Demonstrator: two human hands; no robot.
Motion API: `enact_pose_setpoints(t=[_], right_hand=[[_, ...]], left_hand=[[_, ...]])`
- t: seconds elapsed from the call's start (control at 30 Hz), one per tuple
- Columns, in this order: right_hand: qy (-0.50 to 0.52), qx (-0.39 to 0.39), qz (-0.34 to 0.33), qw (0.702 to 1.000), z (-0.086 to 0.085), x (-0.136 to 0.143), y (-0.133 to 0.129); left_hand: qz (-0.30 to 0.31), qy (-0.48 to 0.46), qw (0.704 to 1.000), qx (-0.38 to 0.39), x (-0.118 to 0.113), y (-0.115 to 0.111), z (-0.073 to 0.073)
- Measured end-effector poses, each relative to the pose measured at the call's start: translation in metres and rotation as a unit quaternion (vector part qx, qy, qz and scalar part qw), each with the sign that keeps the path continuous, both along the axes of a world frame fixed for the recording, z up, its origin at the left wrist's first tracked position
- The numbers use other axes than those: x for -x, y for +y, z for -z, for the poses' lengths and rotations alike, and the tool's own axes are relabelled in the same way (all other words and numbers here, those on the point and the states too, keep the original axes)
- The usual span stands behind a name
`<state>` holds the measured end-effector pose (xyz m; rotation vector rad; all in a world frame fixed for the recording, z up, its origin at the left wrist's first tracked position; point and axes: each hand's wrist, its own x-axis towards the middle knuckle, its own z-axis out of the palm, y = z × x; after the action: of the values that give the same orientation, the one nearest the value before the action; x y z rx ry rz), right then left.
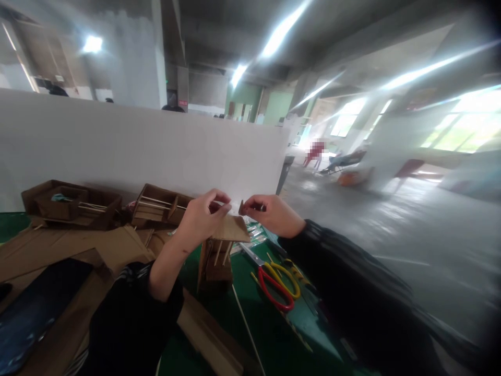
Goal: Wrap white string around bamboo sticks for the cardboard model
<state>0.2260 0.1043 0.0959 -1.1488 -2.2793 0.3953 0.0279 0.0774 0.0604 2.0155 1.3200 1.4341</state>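
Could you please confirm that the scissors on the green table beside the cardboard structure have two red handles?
Not quite: the scissors have one red handle and one yellow, as the head view shows. They do lie on the green table beside the cardboard structure.

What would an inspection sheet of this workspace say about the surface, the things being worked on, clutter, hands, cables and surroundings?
Surface: green tabletop, partly covered.
Job's things: cardboard model with thin sticks; small brown piece.
Clutter: scissors with red and yellow handles, loose cardboard, dark flat slab.
Hands: right hand pinches the small brown piece; left hand is near the model, grip unclear.
Cables: nothing seen.
Surroundings: white partition behind; floor and windows at right.
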Motion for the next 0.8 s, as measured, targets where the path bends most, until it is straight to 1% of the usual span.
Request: enact_pose_setpoints(t=[0.2,0.8], right_hand=[[0.003,0.001,-0.005,1.000,0.004,0.003,-0.001],[0.027,-0.011,-0.010,1.000,0.015,0.006,-0.002]], left_hand=[[0.000,0.009,1.000,-0.010,-0.001,-0.001,-0.002],[0.000,0.023,1.000,-0.016,0.000,0.000,-0.001]])
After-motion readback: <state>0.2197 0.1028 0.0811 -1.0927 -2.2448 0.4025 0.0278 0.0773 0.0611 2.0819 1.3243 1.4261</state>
